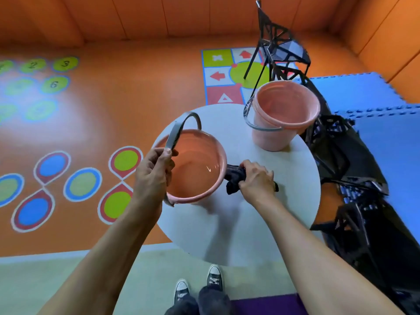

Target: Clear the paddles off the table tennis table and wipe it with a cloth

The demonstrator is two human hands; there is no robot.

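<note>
A pink bucket (195,169) holding water stands on the left part of a round white table (238,223). My left hand (154,176) grips the bucket's grey handle near the rim. Just right of the bucket, my right hand (256,180) holds a dark bunched cloth (234,178) down on the tabletop. A second pink bucket (284,114) stands at the table's far right, its handle lying down. No paddles and no table tennis table are in view.
A black wire-frame chair (281,48) stands beyond the table. More black chairs (354,201) crowd the table's right side. Blue foam mats (375,92) cover the floor at right. Orange floor with coloured game markings (79,185) spreads to the left.
</note>
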